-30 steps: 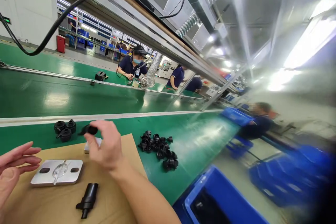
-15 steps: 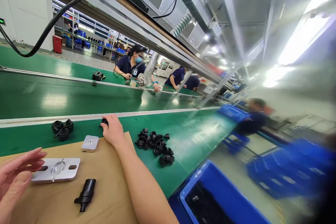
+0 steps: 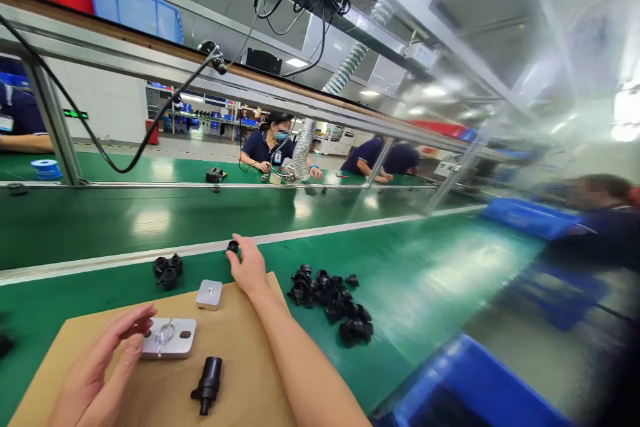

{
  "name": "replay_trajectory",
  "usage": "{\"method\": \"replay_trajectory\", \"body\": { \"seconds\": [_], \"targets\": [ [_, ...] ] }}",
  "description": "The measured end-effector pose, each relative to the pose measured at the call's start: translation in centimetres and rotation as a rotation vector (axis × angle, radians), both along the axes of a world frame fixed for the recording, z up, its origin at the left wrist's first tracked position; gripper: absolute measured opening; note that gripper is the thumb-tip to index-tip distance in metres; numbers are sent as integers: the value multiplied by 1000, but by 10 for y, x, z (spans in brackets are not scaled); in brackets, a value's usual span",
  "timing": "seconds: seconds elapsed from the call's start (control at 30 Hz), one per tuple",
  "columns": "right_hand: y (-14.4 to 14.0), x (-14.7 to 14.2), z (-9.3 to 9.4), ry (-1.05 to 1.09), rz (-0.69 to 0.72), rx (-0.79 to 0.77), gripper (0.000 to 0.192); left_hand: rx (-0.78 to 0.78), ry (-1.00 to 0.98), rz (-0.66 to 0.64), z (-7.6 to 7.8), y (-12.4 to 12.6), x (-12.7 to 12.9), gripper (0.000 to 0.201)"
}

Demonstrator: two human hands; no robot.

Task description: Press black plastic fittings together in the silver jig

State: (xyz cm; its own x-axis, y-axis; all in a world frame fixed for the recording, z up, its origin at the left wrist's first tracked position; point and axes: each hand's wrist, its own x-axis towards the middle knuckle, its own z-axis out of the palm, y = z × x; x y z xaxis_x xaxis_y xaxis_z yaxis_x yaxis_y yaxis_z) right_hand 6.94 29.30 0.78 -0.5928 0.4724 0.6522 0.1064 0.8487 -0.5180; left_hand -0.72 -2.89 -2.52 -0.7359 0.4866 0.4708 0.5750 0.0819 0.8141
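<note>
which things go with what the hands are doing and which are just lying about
Likely in use:
small black part in the right hand
slotted metal plate by the left hand
small metal block
larger black part on the brown sheet
three grouped black parts
heap of black parts

Likely just lying about:
blue-and-white spool
far dark boxy item
overhead blue crate

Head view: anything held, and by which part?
Right grip has a small black part between thumb and fingers, at its right side; exact contact points can't be told. Left grip holds nothing, open by the metal plate.
</note>
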Motion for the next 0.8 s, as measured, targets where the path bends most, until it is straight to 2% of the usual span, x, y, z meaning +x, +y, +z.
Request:
{"method": "replay_trajectory", "body": {
  "seconds": [0.13,0.23,0.37,0.43,0.53,0.63,0.7,0.8],
  "targets": [
    [2,2,1,87,47,-11,33,34,-45,-82,4,8,4,39],
    [-2,6,9,167,75,-27,32,99,-102,-116,9,12,7,39],
    [-25,20,34,236,141,-64,36,149,-123,-130,26,15,10,41],
    [-45,30,50,218,233,-74,30,152,-143,-125,33,15,8,43],
    [-83,44,67,-13,556,-103,19,132,-193,-108,36,16,0,46],
    [-116,54,69,-318,856,-120,21,99,-231,-93,32,17,-7,48],
    [-128,57,65,-430,906,-68,22,75,-228,-93,28,19,-11,48],
    [-128,58,61,-498,863,2,21,42,-206,-100,25,22,-13,49]
  ]
}}
